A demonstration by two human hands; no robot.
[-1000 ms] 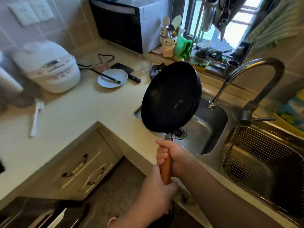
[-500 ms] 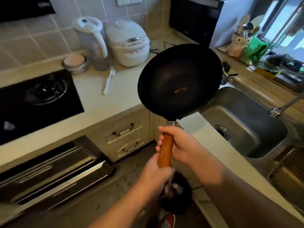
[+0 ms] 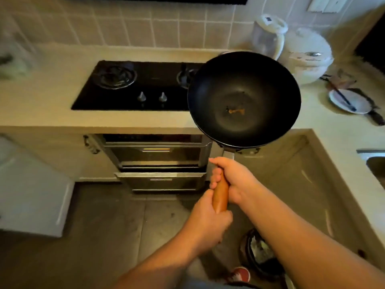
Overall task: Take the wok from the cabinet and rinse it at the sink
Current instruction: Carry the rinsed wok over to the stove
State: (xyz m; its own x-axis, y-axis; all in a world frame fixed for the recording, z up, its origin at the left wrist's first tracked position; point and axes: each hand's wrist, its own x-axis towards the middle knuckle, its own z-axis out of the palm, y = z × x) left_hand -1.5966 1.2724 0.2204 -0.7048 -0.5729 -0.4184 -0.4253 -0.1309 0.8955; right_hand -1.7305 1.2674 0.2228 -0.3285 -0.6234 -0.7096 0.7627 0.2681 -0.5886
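Black wok (image 3: 243,99) at centre right of the frame, left hand (image 3: 208,224) and right hand (image 3: 233,180) both clamped around its wooden handle (image 3: 220,195), stove (image 3: 133,86) at upper left, no readable writing

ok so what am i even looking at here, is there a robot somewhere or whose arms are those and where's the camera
There is no robot. The arms belong to a person, and the single camera is worn on that person's head, looking forward and down, so you see the kitchen as they do.

Both hands grip the wooden handle of a black wok: the right hand nearer the pan, the left hand at the handle's end. The wok is held in the air with its inside facing the camera; a small brownish bit sits in its bottom.

Behind it is a counter with a black gas stove. To the right stand a kettle and a white rice cooker, then a white plate with chopsticks across it. A corner of the sink shows at the right edge.
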